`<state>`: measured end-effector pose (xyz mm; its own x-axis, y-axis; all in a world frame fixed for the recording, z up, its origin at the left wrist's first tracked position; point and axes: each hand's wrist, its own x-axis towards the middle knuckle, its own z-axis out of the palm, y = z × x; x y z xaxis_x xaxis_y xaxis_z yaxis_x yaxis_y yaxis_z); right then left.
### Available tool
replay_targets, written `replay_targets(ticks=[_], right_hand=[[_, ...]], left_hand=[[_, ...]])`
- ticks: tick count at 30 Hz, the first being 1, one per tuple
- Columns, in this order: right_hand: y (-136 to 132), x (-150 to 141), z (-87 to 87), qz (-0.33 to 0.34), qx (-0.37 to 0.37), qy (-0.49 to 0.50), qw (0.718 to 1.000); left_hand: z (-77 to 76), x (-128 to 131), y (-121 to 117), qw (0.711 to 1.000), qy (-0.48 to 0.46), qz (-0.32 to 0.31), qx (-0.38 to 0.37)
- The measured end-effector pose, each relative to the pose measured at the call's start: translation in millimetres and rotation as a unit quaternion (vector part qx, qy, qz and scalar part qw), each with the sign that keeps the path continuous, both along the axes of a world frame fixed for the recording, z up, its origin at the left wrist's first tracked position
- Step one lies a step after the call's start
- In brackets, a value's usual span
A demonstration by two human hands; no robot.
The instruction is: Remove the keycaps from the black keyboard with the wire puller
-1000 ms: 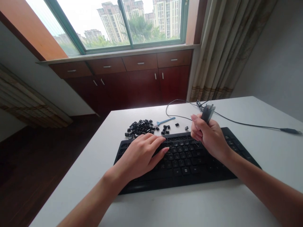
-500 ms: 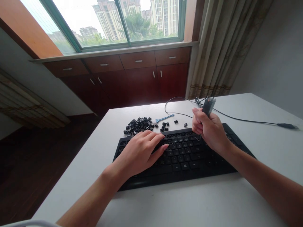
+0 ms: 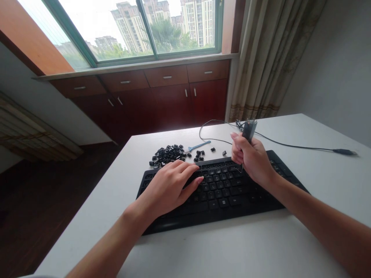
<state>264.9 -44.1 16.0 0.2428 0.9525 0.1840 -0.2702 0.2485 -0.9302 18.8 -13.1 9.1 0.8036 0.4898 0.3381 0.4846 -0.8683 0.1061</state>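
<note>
A black keyboard [image 3: 203, 216] lies on the white table, with keycaps on its middle and right part and bare switch places on its left. My left hand [image 3: 171, 185] rests flat across the keyboard's left half, thumb and fingers apart, holding nothing. My right hand [image 3: 255, 158] is wrapped round the dark handle of a keycap puller [image 3: 248, 130], held upright over the upper right of the keys. Thin wire shows below the fist, close to the keys; whether it grips a keycap I cannot tell.
Behind the keyboard lies a heap of loose black keycaps [image 3: 168, 154], with several more scattered to its right. A blue brush [image 3: 199, 145] lies next to the heap. A black cable [image 3: 290, 144] runs over the table [image 3: 217, 247] to a plug [image 3: 343, 151] at right.
The whole view has shifted slightly left. Both hands keep nearly the same place and hold over the keyboard.
</note>
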Motion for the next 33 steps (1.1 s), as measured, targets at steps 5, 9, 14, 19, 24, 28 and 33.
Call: replay_targets(ticks=[5,9,14,19,24,28,33], right_hand=[[-0.8,-1.8,-2.0,0.008,0.01,0.012,1.0],[-0.2,0.1,-2.3,0.002,0.009,0.001,1.0],[-0.3,-1.2,-3.4,-0.006,0.011,-0.011,1.0],[-2.4,-4.8,-4.6,-0.003,0.01,-0.023,1.0],[-4.7,-4.4,-5.0,0.008,0.006,-0.059,0.998],[-4.7,-3.9,-5.7,0.018,0.01,-0.069,0.997],[-1.8,-3.4,-7.2,0.031,0.009,-0.037,0.999]], left_hand=[[-0.3,-0.2,-0.1,1.0,-0.002,-0.002,0.002],[-1.0,-0.1,0.2,1.0,0.0,0.0,0.003],[-0.5,0.0,-0.4,1.0,0.001,-0.002,0.004],[-0.4,-0.6,-1.1,1.0,0.004,0.001,0.002],[-1.1,0.4,-1.0,1.0,0.011,-0.002,0.001],[-1.1,1.5,-1.3,1.0,0.018,-0.001,0.004],[-1.0,2.3,-2.6,1.0,0.024,-0.002,0.003]])
